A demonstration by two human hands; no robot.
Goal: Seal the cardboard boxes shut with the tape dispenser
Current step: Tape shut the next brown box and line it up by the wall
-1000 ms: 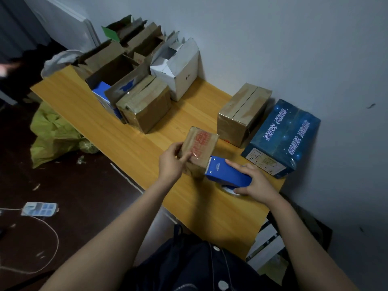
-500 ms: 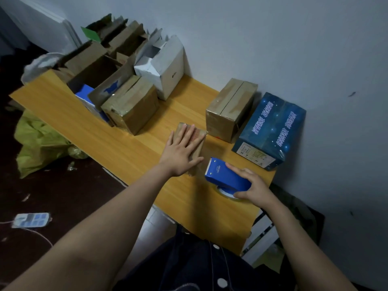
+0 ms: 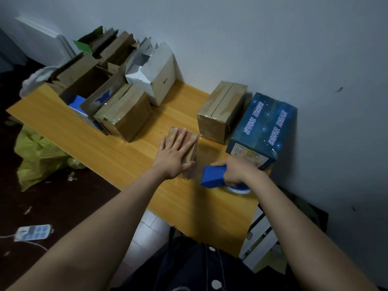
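While left hand (image 3: 172, 155) flattens small cardboard box (image 3: 190, 152) | right hand (image 3: 235, 172) grips blue dispenser (image 3: 213, 176)

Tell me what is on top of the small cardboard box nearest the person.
The left hand lies flat on the small cardboard box, fingers spread. Red print shows beside the fingers; the hand covers the rest of the top.

- One view only, from the person's head, looking forward and steeply down.
- It faces a wooden table (image 3: 130, 156) set against a grey wall (image 3: 273, 49).
- Both forearms reach in from the bottom edge, close to the lens.
- The floor (image 3: 52, 202) shows at left.
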